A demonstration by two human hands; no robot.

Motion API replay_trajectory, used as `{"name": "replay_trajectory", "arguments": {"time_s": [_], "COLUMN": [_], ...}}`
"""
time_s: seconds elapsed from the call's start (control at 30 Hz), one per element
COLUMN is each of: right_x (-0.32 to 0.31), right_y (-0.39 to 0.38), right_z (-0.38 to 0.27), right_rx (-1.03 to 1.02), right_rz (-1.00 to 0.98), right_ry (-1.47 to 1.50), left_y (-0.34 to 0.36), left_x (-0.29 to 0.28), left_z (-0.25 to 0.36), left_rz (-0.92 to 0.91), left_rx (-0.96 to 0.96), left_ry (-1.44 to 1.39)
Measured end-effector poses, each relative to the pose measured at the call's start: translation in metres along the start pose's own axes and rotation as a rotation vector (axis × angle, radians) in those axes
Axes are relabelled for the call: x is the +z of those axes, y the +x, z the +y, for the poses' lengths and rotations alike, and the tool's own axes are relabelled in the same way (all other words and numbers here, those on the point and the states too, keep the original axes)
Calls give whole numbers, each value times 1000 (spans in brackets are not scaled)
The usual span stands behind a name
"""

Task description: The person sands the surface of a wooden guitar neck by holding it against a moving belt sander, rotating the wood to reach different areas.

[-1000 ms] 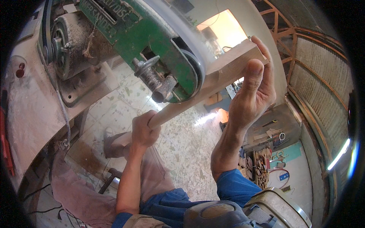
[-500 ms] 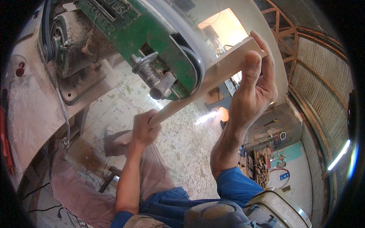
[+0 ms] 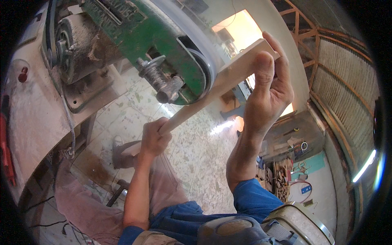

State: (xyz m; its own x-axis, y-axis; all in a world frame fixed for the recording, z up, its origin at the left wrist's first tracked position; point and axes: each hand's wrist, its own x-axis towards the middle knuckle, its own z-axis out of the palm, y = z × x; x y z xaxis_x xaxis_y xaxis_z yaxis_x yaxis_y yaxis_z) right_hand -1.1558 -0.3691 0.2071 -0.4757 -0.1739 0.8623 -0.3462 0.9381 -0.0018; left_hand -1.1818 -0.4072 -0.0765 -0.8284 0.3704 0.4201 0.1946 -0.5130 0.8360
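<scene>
A pale wooden board [image 3: 230, 77] slants between my hands, its long edge against the rounded end of the sanding belt [image 3: 213, 67]. My left hand [image 3: 155, 136] is closed round the board's lower end. At the upper end my right hand [image 3: 269, 87] grips it, thumb on the near face and fingers behind the far edge. The belt runs round a green belt sander [image 3: 130, 41], whose metal tension knob and spring [image 3: 161, 81] stick out toward me. Whether the belt is moving I cannot tell.
A dusty motor [image 3: 75, 47] sits on the worktable [image 3: 38, 134] at left, with a cord hanging over its edge. Red-handled pliers [image 3: 6, 151] lie at the table's far left. Wood offcuts [image 3: 279, 177] are stacked at right. Cables [image 3: 67, 230] trail on the floor lower left.
The board and my right hand have shifted slightly left and up. The sander's end also appears a little further left. My left hand keeps its grip, almost in place.
</scene>
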Motion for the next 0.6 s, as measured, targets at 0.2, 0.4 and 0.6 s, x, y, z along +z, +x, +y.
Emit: {"name": "replay_trajectory", "arguments": {"time_s": [0.2, 0.4, 0.6], "right_x": [-4, -11, -6], "right_y": [3, 6, 10], "right_z": [5, 21, 29], "right_rx": [40, -4, -3], "right_rz": [-63, -68, -100], "right_ry": [193, 356, 513], "left_y": [-7, -14, -18], "left_x": [9, 21, 25], "left_z": [9, 13, 18], "left_rz": [155, 279, 358], "left_rx": [108, 124, 111], "left_ry": [180, 288, 340]}}
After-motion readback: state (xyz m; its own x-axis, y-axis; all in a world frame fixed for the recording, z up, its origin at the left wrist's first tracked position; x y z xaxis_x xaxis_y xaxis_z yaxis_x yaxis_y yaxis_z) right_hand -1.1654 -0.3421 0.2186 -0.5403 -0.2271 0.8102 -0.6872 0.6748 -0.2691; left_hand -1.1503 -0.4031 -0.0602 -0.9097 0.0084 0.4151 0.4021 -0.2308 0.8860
